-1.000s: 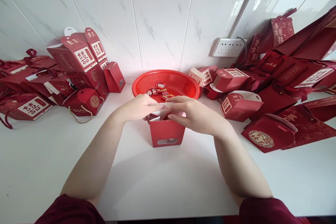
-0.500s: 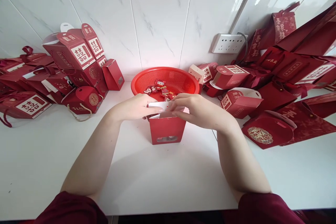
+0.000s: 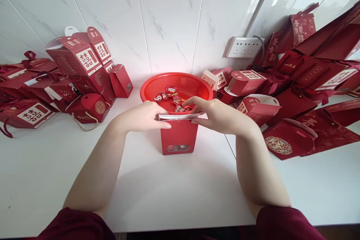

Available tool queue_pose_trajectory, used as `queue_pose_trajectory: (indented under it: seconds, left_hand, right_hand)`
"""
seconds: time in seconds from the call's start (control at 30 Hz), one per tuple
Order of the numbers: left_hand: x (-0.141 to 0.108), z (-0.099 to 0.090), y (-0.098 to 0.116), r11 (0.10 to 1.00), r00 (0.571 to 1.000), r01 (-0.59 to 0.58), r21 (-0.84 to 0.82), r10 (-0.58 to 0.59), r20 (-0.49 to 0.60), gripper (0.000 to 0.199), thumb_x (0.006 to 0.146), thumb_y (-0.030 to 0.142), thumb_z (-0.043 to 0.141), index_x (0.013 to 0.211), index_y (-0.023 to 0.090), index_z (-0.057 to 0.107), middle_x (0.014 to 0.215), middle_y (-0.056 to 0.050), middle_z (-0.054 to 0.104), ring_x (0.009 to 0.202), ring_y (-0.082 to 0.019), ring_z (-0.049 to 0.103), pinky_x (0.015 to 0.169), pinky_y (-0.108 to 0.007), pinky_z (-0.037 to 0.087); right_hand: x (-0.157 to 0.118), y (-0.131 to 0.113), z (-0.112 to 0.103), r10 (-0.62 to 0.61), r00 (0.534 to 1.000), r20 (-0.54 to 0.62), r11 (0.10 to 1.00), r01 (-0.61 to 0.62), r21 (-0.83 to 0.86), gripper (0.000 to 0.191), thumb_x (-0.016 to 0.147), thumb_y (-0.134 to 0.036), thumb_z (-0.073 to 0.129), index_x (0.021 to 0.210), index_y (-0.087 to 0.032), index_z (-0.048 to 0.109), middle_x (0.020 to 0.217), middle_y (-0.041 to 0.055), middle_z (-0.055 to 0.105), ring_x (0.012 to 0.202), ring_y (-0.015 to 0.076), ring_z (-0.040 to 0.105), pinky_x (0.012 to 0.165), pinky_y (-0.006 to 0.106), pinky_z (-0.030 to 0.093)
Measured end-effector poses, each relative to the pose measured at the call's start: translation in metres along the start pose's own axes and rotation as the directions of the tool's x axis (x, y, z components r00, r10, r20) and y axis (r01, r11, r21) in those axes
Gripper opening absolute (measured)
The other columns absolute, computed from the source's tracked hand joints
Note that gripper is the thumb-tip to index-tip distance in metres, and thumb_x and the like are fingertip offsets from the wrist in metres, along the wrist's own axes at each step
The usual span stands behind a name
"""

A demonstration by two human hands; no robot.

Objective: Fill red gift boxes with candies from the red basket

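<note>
A red paper candy box (image 3: pixel 179 135) stands upright on the white table, its small clear window facing me with something inside showing through. My left hand (image 3: pixel 143 117) pinches the left end of the box's top edge, thumb on the near side. At the right end, my right hand (image 3: pixel 216 116) grips the same edge between thumb and fingers. The white inner side of the top flap shows as a thin strip between them. Just behind sits a red plastic basket (image 3: pixel 206 84) with several wrapped candies (image 3: pixel 176 98) in it.
Red gift boxes (image 3: pixel 81 60) are piled at the left against the tiled wall. More red boxes and bags (image 3: pixel 306 71) crowd the right side. A white power strip (image 3: pixel 244 47) with a grey cable is on the wall. The white table (image 3: pixel 180 195) extends toward me.
The box's top, open with its white inside showing before, is now pressed nearly flat between my hands. My right hand has shifted slightly right.
</note>
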State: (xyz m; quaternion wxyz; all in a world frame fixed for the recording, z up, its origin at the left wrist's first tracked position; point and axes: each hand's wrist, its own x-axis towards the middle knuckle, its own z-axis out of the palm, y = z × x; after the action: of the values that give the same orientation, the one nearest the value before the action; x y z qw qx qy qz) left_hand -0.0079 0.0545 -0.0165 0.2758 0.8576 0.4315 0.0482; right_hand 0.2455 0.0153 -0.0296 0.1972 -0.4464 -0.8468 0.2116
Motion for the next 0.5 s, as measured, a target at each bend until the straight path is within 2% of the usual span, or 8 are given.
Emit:
queue_pose_trajectory:
  seconds: [0.13, 0.2, 0.27, 0.37, 0.43, 0.5]
  left_hand:
    - [0.005, 0.003, -0.004, 1.000, 0.999, 0.010, 0.010, -0.010, -0.052, 0.032, 0.078, 0.039, 0.064, 0.059, 0.018, 0.050, 0.056, 0.003, 0.043, 0.051, -0.011, 0.038, 0.051, -0.028, 0.021]
    - [0.007, 0.004, -0.005, 0.999, 0.998, 0.017, 0.038, -0.015, -0.055, 0.032, 0.081, 0.039, 0.060, 0.059, 0.018, 0.050, 0.056, 0.003, 0.040, 0.049, -0.010, 0.032, 0.050, -0.029, 0.018]
    - [0.009, 0.005, -0.007, 0.997, 0.998, 0.005, 0.076, -0.001, -0.062, 0.032, 0.084, 0.039, 0.057, 0.060, 0.018, 0.050, 0.056, 0.003, 0.039, 0.050, -0.011, 0.031, 0.051, -0.029, 0.018]
    - [0.012, 0.005, -0.010, 0.995, 0.993, -0.001, 0.101, 0.013, -0.118, 0.030, 0.085, 0.039, 0.056, 0.064, 0.017, 0.056, 0.059, 0.001, 0.047, 0.053, -0.012, 0.038, 0.053, -0.028, 0.022]
    - [0.014, 0.005, -0.012, 0.996, 0.991, 0.014, 0.092, -0.001, -0.134, 0.028, 0.081, 0.041, 0.061, 0.068, 0.017, 0.061, 0.061, 0.001, 0.052, 0.055, -0.012, 0.042, 0.054, -0.027, 0.024]
    - [0.015, 0.008, -0.012, 0.999, 0.996, 0.017, 0.044, -0.013, -0.090, 0.027, 0.075, 0.044, 0.068, 0.073, 0.018, 0.065, 0.064, 0.001, 0.055, 0.058, -0.013, 0.046, 0.055, -0.025, 0.027]
  right_hand:
    - [0.009, 0.005, 0.006, 0.002, 1.000, 0.004, 0.996, -0.002, -0.088, 0.013, 0.090, -0.016, 0.052, 0.096, -0.021, 0.063, 0.093, 0.0033, 0.072, 0.079, 0.0176, 0.064, 0.063, 0.026, 0.041]
    - [0.013, 0.007, 0.009, -0.004, 1.000, 0.003, 0.994, 0.004, -0.106, 0.014, 0.091, -0.016, 0.050, 0.087, -0.020, 0.063, 0.087, 0.0028, 0.070, 0.072, 0.0157, 0.060, 0.061, 0.026, 0.038]
    - [0.016, 0.009, 0.011, 0.006, 1.000, -0.009, 0.994, -0.007, -0.112, 0.016, 0.091, -0.016, 0.048, 0.084, -0.020, 0.062, 0.083, 0.0024, 0.068, 0.068, 0.0146, 0.056, 0.060, 0.026, 0.036]
    - [0.019, 0.011, 0.015, 0.035, 0.998, -0.047, 0.992, -0.040, -0.119, 0.018, 0.091, -0.017, 0.047, 0.081, -0.020, 0.062, 0.078, 0.0020, 0.065, 0.064, 0.0137, 0.051, 0.057, 0.026, 0.032]
    - [0.020, 0.011, 0.016, 0.032, 0.998, -0.054, 0.992, -0.039, -0.118, 0.015, 0.089, -0.018, 0.049, 0.081, -0.020, 0.062, 0.076, 0.0014, 0.064, 0.064, 0.0136, 0.050, 0.056, 0.026, 0.031]
    - [0.021, 0.010, 0.015, 0.024, 1.000, -0.003, 0.994, -0.024, -0.107, 0.009, 0.086, -0.020, 0.055, 0.082, -0.020, 0.064, 0.074, 0.0004, 0.062, 0.064, 0.0134, 0.050, 0.055, 0.025, 0.031]
